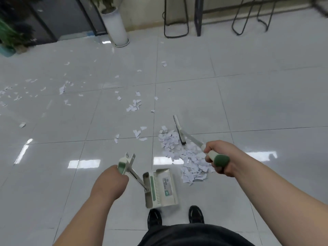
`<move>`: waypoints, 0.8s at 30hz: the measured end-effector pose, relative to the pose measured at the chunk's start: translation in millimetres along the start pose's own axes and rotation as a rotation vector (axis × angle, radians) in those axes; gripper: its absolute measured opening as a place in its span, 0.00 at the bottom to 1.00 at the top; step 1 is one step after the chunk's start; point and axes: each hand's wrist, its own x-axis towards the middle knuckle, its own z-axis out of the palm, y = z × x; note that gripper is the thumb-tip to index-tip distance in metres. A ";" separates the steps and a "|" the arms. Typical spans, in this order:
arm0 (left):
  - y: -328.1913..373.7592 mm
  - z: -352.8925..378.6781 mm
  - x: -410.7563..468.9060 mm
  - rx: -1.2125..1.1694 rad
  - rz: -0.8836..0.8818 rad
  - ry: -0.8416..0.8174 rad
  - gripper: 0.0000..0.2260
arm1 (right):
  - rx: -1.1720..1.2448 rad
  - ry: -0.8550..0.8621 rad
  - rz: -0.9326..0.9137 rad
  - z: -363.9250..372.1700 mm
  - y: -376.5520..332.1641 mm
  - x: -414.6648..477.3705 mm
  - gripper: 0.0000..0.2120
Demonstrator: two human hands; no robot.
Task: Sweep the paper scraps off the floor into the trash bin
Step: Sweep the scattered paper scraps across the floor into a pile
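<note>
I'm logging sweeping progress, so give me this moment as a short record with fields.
left hand: grips the handle of the white-and-green plastic dustpan
right hand: grips the green-tipped white broom
pile: white paper scraps heaped beside the broom head, up-right of the dustpan
loose scraps: many scattered across the grey tiled floor
trash bin: not in view

A tall white planter point(115, 27) stands against the beige far wall point(142, 13), beside a dark glass-fronted cabinet point(58, 16). Leafy green plants point(9, 35) crowd the left edge, while black metal chair frames point(174, 36) line the wall to the right.
</note>
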 end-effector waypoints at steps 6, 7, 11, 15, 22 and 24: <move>27.0 -5.5 28.4 0.059 0.147 -0.041 0.08 | -0.082 0.218 -0.040 -30.5 13.1 4.0 0.14; 29.2 -6.0 32.0 0.072 0.166 -0.048 0.08 | -0.099 0.258 -0.039 -37.6 18.2 8.5 0.16; 32.3 -6.8 43.1 0.109 0.212 -0.062 0.07 | -0.166 0.370 0.028 -63.7 36.8 29.0 0.17; 27.2 -9.2 53.0 0.121 0.217 -0.075 0.06 | -0.180 0.389 0.083 -69.4 51.8 46.1 0.13; 11.4 -21.5 68.7 0.157 0.222 -0.104 0.05 | -0.124 0.292 0.142 1.7 80.8 49.5 0.08; 2.0 -25.9 74.8 0.159 0.216 -0.113 0.06 | -0.076 0.254 0.118 30.9 85.2 51.5 0.12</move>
